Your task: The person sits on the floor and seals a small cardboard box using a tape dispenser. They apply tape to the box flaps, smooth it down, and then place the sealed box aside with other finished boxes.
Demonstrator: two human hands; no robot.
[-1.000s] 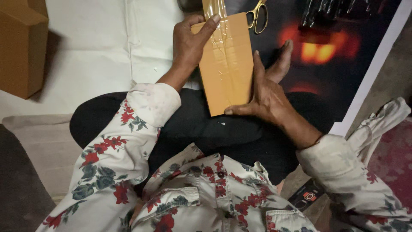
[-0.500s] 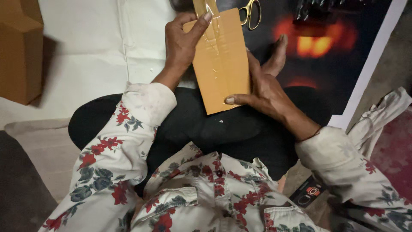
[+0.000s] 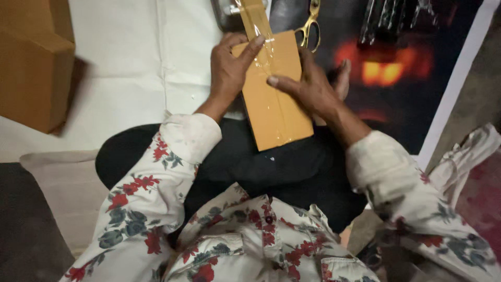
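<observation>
A flat, rectangular tan cardboard parcel rests tilted on the person's lap, over black trousers. The left hand holds the parcel's upper left corner, its forefinger stretched across the top edge and pressing on a strip of clear packing tape that runs up from the parcel toward the top of the view. The right hand lies flat on the parcel's right side, fingers spread, its forefinger pointing at the taped middle seam. Both hands are pressed against the parcel, neither curled shut. Gold-handled scissors lie just beyond the parcel on a dark printed sheet. A larger brown cardboard box stands at the left on white cloth.
</observation>
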